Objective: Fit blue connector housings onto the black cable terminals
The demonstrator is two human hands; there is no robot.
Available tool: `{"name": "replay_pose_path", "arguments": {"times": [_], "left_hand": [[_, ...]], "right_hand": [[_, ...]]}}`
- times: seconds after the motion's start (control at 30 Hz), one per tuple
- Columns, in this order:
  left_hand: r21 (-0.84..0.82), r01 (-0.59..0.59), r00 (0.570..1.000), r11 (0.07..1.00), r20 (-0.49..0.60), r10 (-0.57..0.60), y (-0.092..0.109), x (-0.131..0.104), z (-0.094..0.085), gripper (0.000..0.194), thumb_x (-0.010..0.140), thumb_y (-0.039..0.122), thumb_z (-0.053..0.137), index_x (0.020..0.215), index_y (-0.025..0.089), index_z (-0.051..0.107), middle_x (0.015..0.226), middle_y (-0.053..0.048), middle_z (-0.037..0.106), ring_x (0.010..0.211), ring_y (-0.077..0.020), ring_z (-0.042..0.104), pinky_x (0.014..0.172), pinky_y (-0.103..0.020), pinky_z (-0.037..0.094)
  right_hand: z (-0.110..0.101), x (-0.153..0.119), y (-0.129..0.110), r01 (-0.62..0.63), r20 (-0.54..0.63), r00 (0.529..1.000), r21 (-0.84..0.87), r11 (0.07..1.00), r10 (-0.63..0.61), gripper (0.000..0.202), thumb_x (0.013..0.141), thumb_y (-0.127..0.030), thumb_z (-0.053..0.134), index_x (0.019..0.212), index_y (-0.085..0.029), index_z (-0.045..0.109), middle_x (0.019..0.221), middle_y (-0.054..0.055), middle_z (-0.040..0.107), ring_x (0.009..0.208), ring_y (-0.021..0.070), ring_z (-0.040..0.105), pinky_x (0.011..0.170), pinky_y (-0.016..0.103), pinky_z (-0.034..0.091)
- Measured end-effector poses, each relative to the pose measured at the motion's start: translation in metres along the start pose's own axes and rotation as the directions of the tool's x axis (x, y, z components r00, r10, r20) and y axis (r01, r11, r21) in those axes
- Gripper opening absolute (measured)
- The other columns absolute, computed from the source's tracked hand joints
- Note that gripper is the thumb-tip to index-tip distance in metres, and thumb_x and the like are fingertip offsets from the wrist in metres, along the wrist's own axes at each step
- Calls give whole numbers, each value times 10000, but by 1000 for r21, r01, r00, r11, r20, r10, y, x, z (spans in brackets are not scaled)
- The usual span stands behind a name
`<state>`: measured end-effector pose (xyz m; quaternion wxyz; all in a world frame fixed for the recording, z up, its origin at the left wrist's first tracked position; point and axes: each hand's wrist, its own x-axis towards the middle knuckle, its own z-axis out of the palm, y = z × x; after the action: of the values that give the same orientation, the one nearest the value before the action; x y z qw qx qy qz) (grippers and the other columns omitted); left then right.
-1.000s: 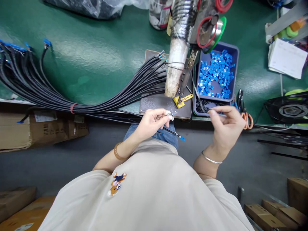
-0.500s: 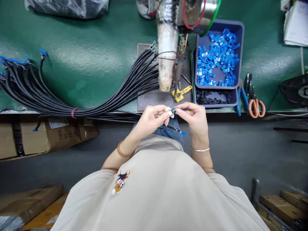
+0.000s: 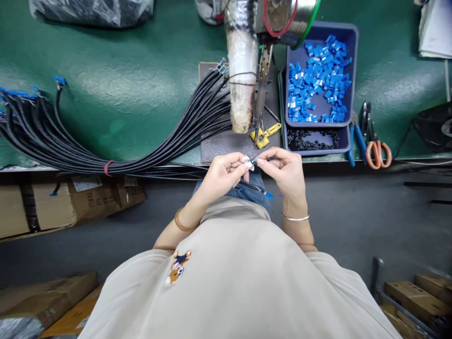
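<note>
My left hand is closed in a pinch on the end of a black cable, just off the bench's front edge. Thin wire ends show between the fingertips of both hands. Thumb and forefinger of my right hand are pressed together on those wires, with a small bit of blue at the tips. Fingers hide most of the joint, and its details are too small to make out. Below the hands, over my lap, hangs another black cable end with a blue connector.
A bundle of black cables lies along the bench's left. Above my hands stand a taped white post, a solder spool and a yellow clip. To the right are a bin of blue connectors, blue-handled pliers and orange-handled scissors.
The whole view has shifted slightly. Both hands keep their pinch at the same spot, with only tiny finger movement.
</note>
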<state>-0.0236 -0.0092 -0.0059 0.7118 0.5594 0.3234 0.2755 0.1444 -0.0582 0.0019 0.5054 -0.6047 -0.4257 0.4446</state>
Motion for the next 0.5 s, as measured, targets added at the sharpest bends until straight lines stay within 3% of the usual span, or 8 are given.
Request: {"name": "replay_pose_path", "arguments": {"times": [0.27,0.37,0.43,0.5], "left_hand": [[-37,18,998,999,-62,-21,0,-1,2,329,843,450,681,781,145,574,586,6,635,373,-20,416,361,-158,303],[-64,8,995,998,-102,-15,-2,-1,1,331,841,452,681,772,155,553,590,15,636,358,-21,422,351,-161,312],[-91,-14,994,996,-112,3,-4,-1,0,304,858,431,668,790,164,540,600,23,635,357,-23,429,353,-162,324],[-122,-35,994,992,-105,22,-5,0,-1,272,864,401,667,814,172,529,617,27,639,370,-26,442,367,-163,345]], "right_hand": [[3,0,4,51,-8,999,-67,996,-52,124,766,-295,707,737,-185,659,623,-46,566,440,25,241,416,225,158],[9,-6,5,240,-51,963,-293,925,-266,80,810,-249,667,752,-194,672,703,-26,617,469,38,320,453,231,264],[12,-10,7,392,-6,898,-442,807,-440,86,840,-203,635,776,-202,692,745,-7,658,541,64,459,529,237,371],[12,-13,8,475,52,853,-487,733,-519,106,859,-188,622,814,-215,714,777,8,691,663,102,582,611,251,443]]}}
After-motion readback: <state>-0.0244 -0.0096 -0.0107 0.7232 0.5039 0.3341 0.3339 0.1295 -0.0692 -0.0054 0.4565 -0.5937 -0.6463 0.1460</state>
